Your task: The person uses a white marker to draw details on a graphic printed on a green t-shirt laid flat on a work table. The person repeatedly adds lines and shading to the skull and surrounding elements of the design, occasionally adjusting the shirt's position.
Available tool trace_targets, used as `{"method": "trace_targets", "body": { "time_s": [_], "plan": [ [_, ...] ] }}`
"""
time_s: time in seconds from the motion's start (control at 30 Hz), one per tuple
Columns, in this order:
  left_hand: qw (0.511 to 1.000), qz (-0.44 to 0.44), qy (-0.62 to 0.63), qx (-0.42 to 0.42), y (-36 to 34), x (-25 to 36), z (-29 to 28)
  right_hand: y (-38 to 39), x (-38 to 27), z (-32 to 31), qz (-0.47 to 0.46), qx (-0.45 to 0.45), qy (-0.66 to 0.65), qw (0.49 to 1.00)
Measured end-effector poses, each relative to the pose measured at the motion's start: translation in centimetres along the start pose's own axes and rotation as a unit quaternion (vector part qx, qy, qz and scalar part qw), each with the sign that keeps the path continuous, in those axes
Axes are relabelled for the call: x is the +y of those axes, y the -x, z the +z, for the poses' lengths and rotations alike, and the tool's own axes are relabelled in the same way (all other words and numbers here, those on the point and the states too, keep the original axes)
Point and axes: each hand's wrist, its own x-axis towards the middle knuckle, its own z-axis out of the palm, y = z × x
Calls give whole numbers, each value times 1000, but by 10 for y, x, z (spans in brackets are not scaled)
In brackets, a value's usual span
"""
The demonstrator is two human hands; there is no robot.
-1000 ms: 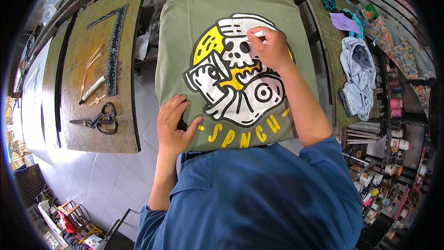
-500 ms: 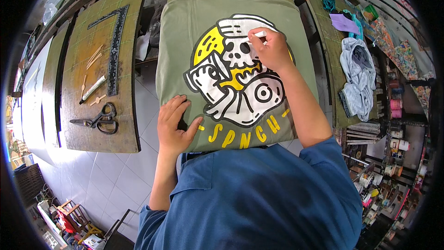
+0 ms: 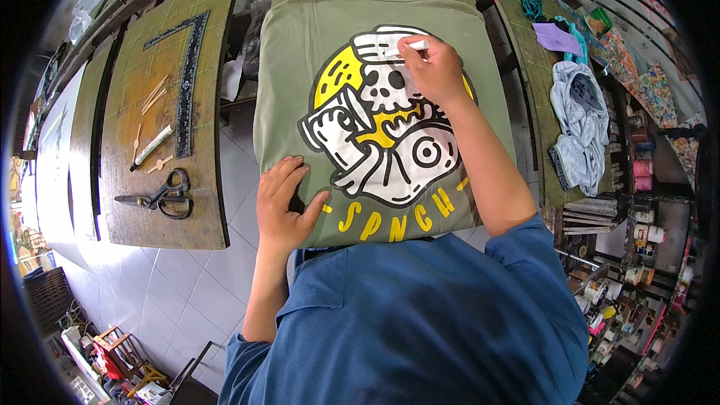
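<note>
An olive-green T-shirt (image 3: 292, 82) lies spread on the board before me, printed with a black, white and yellow skull design and yellow lettering. My right hand (image 3: 430, 70) grips a white stick, like a pen or chalk (image 3: 417, 46), over the white headwear of the skull, its fingertips near the print; I cannot tell whether the stick's tip touches it. My left hand (image 3: 285, 202) lies open on the shirt's lower left, fingers apart, holding nothing.
The board at left (image 3: 127, 225) carries a metal square (image 3: 184, 120), wooden sticks (image 3: 154, 93), a white tube (image 3: 155, 145) and black scissors (image 3: 169, 196). The board at right (image 3: 559, 191) holds grey cloth (image 3: 581, 116) and purple cloth (image 3: 555, 37). Shelves of jars and tubs (image 3: 641, 277) stand lower right.
My right hand and the white stick have shifted a little upward and left, from the skull's forehead onto its headwear. My left hand stays in place on the shirt.
</note>
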Motion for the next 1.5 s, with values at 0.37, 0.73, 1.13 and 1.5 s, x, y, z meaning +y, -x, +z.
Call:
{"method": "trace_targets", "body": {
  "time_s": [0.37,0.73,1.13,1.5],
  "plan": [
    [1000,1,3,2,0,-1,1,-4,-12,9,-18,-13,129,991],
    [1000,1,4,0,0,-2,0,-8,-1,10,52,-30,54,997],
    [1000,3,5,1,0,-2,0,-8,8,1,57,2,4,998],
    [1000,3,5,2,1,-2,0,-4,-2,2,62,-24,48,997]
  ]
}}
